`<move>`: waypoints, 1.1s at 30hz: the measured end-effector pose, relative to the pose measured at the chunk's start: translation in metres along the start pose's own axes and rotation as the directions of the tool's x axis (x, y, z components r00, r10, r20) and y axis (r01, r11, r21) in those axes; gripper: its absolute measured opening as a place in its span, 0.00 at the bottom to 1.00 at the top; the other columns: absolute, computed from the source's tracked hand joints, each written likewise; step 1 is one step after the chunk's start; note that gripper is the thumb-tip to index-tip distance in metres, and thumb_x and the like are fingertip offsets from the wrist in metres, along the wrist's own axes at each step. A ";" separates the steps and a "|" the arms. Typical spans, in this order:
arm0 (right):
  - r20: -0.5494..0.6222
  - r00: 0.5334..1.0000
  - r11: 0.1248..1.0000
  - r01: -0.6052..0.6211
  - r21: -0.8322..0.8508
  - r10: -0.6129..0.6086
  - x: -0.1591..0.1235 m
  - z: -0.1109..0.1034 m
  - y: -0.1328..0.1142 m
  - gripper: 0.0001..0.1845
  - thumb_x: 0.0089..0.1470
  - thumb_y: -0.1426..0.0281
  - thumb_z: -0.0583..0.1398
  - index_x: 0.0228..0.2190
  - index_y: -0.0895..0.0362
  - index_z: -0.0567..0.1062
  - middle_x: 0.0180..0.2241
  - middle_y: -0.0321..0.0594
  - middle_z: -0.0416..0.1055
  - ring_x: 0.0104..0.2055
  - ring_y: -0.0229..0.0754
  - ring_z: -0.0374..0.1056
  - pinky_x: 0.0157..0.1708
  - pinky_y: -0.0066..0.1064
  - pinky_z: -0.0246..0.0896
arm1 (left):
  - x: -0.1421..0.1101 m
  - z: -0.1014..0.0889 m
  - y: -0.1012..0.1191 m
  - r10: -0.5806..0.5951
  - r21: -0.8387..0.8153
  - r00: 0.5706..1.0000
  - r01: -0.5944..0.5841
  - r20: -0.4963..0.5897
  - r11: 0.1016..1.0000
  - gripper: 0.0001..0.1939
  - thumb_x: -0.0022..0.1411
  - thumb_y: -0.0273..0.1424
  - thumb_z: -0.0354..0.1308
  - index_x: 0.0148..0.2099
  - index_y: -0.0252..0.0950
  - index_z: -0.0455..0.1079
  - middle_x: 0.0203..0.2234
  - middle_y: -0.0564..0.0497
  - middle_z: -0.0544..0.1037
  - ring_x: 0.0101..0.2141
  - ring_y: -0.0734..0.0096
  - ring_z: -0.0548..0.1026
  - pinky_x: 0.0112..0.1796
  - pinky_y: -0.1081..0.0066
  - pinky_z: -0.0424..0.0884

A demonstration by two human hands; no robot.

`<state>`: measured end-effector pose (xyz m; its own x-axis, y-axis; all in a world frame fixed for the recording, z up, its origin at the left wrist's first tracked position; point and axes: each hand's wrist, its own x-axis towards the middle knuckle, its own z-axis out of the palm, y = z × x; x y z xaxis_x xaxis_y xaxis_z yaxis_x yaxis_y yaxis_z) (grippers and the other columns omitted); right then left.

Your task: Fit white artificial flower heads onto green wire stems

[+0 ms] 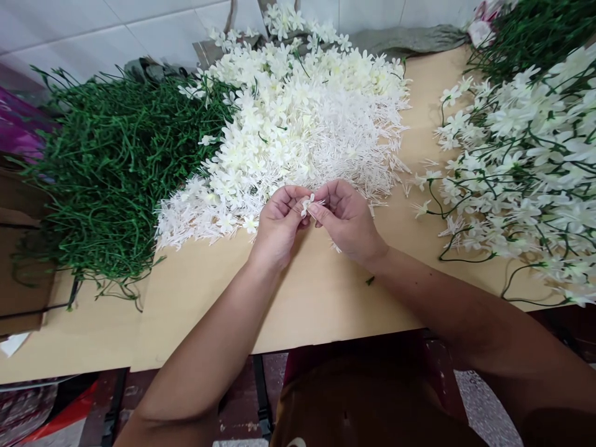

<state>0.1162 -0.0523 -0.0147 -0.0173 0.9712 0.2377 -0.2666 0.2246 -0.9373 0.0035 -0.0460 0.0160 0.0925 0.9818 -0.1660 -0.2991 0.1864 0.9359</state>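
Observation:
Between my two hands is a small white artificial flower (pixel 307 203), pinched at the fingertips. My left hand (pixel 281 222) grips it from the left side. My right hand (pixel 347 217) closes its thumb and fingers at the flower's right side, where thin white strands like stamens show. Just beyond my hands spreads a heap of white flower heads (pixel 274 118), with a pile of loose white stamens (pixel 358 139) on its right part. Both hands are over the near edge of that heap, above the table.
A big pile of green plastic stems (pixel 121 167) lies to the left, beside a cardboard box (pixel 21 248). On the right are white flowers on green stems (pixel 526 167), with more green stems (pixel 535 34) behind. A tiny green scrap (pixel 369 280) rests on the tan tabletop (pixel 205 310).

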 end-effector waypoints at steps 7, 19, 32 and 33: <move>0.000 1.000 1.000 -0.022 -0.017 0.022 0.001 -0.001 0.003 0.15 0.50 0.62 0.64 0.31 0.54 0.62 0.27 0.29 0.64 0.26 0.29 0.64 0.26 0.25 0.68 | 0.002 0.000 -0.006 0.157 0.077 0.988 -0.155 -0.013 0.985 0.09 0.49 0.30 0.69 0.30 0.37 0.71 0.20 0.57 0.69 0.19 0.83 0.62 0.20 0.79 0.59; 0.030 0.984 0.978 -0.181 0.102 0.178 0.004 -0.007 -0.007 0.17 0.45 0.60 0.67 0.29 0.55 0.65 0.23 0.27 0.64 0.25 0.28 0.62 0.28 0.25 0.66 | 0.001 -0.005 -0.002 0.187 0.170 0.982 -0.186 0.008 0.968 0.04 0.57 0.32 0.63 0.32 0.37 0.75 0.25 0.53 0.73 0.26 0.79 0.68 0.30 0.78 0.68; -0.023 0.981 0.972 -0.187 0.140 0.192 0.006 -0.008 -0.012 0.22 0.38 0.57 0.70 0.27 0.55 0.66 0.21 0.26 0.63 0.23 0.28 0.60 0.26 0.24 0.64 | 0.006 -0.010 -0.003 0.323 0.296 0.944 -0.330 0.074 0.896 0.13 0.45 0.36 0.71 0.30 0.36 0.74 0.23 0.54 0.75 0.24 0.80 0.70 0.27 0.77 0.67; -0.031 0.980 0.971 -0.188 0.149 0.195 0.006 -0.007 -0.013 0.23 0.37 0.58 0.71 0.26 0.55 0.66 0.21 0.26 0.63 0.23 0.28 0.60 0.26 0.24 0.64 | 0.007 -0.010 -0.003 0.318 0.307 0.944 -0.330 0.090 0.893 0.15 0.44 0.38 0.72 0.30 0.35 0.73 0.23 0.54 0.75 0.24 0.80 0.70 0.26 0.76 0.67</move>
<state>0.1267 -0.0489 -0.0029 -0.0390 0.9983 0.0425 -0.3990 0.0234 -0.9167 -0.0048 -0.0396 0.0085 0.0781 0.9826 0.1688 -0.0063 -0.1688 0.9856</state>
